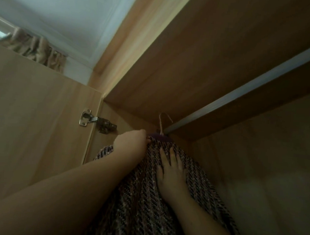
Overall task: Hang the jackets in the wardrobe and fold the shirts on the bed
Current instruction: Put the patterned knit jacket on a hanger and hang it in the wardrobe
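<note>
Jacket (135, 207) — under flat fingers (172, 154) of right hand (172, 176), collar (153, 144) in left hand (130, 141)

Both bare arms reach up from the lower frame toward centre. Left hand (131, 140) curls its fingers on the jacket (137, 208); right hand (171, 175) lies flat, fingers spread, on it.

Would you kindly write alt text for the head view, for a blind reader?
Two bare hands hold a woven jacket on a hanger up by the wardrobe rail: the left hand grips its top beside the hook, the right hand lies flat on the fabric.
</note>
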A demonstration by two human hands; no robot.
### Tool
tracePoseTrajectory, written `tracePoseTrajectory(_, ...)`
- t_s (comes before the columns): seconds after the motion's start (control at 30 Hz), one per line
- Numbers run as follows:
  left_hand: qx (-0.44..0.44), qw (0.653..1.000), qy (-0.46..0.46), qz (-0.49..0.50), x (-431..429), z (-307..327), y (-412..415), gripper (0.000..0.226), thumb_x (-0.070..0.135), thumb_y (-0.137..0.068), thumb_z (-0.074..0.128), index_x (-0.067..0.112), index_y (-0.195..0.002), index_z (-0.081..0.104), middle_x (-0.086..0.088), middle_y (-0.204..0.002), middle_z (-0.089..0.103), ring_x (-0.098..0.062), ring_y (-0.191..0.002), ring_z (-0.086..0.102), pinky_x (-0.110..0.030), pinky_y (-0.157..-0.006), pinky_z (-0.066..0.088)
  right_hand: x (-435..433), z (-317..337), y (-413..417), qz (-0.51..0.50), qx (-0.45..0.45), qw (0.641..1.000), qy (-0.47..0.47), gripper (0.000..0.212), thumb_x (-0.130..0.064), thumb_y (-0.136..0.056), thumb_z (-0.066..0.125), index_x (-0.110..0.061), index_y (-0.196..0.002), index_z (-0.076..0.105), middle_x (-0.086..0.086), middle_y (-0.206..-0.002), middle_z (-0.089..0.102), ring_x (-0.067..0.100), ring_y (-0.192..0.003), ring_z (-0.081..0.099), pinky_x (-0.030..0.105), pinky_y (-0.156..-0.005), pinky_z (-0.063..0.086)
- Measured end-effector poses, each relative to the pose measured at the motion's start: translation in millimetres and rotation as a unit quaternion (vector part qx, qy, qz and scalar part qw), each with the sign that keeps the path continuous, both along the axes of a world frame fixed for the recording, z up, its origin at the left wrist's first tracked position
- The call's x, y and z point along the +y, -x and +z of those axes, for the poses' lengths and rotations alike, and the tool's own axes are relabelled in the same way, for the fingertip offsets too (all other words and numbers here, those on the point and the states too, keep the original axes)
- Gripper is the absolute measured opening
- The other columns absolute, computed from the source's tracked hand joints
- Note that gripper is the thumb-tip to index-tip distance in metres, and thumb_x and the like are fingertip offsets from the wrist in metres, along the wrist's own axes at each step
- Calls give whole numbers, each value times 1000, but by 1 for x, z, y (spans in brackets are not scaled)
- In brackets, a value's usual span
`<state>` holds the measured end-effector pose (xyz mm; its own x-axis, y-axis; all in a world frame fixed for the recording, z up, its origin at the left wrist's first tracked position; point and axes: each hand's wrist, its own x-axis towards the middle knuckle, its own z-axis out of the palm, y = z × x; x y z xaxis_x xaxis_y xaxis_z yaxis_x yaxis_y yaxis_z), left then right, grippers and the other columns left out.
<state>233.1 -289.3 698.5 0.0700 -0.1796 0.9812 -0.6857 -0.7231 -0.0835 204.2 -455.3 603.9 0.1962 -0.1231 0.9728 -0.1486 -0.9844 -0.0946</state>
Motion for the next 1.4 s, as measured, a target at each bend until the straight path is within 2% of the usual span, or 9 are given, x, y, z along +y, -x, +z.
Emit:
tracePoseTrajectory(0.1,47,998,-21,-26,-18,2,-9,29,45,-98,50,28,-75,44,4,-78,53,-17,-70,54,-34,-61,45,-16,-2,-10,30,16,999,-12,56,-43,-105,25,-43,-155,1,-5,-165,-7,22,-150,-4,45,-122,11)
tracePoseTrajectory(0.3,89,993,-39,-70,-54,-15,-20,32,38,-100,48,27,-72,39,4,-75,48,-13,-62,43,-32,-55,35,-47,-22,-21,24,28,999,-25,55,-39,-106,23,-40,-156,0,-1,-166,-4,22,-151,1,37,-122,5)
tracePoseTrajectory(0.5,-6,997,-1,-75,-46,-54,-25,19,36,-99,41,25,-84,40,3,-82,55,-19,-68,50,-31,-55,34,-50,-56,-5,-9,23,1000,-7,57,-43,-103,24,-39,-156,2,-3,-165,2,21,-150,5,33,-120,4)
tracePoseTrajectory(0.57,-58,997,3,-59,-39,-68,-18,11,32,-94,45,23,-100,49,-1,-98,58,-26,-90,57,-36,-67,40,-45,-70,7,-20,39,999,-13,59,-45,-103,26,-37,-157,3,-2,-165,3,21,-151,5,35,-121,6)
tracePoseTrajectory(0.63,-77,995,-29,-50,-30,-86,-8,34,33,-88,47,23,-121,50,-4,-117,57,-30,-109,52,-44,-86,40,-38,-84,22,-40,60,997,-11,59,-46,-102,27,-34,-157,7,-1,-165,5,21,-151,7,35,-122,9)
tracePoseTrajectory(0.73,-67,986,-101,-111,-18,-120,10,53,35,-87,45,27,-139,41,-2,-143,47,-29,-136,35,-54,-114,22,-24,-105,52,-93,89,992,-8,61,-46,-99,30,-34,-157,13,-1,-165,10,21,-150,11,36,-121,13)
tracePoseTrajectory(0.97,38,914,-159,-371,19,-225,55,62,30,-87,47,29,-148,35,2,-156,35,-16,-143,29,-36,-120,24,54,-177,150,-237,120,961,-71,70,-36,-86,37,-25,-154,25,8,-158,30,27,-145,25,42,-118,26)
tracePoseTrajectory(1.2,99,855,-234,-453,79,-359,89,66,36,-92,45,31,-154,22,0,-162,23,-22,-148,19,-45,-121,20,190,-286,245,-359,138,908,-168,66,-33,-95,49,-23,-155,25,7,-157,31,27,-145,22,42,-119,24)
tracePoseTrajectory(1.4,133,762,-326,-544,154,-479,145,63,47,-95,41,39,-152,14,3,-163,19,-23,-150,13,-46,-120,10,340,-386,316,-481,176,829,-224,65,-39,-93,42,-25,-154,25,5,-158,29,25,-147,20,44,-119,26)
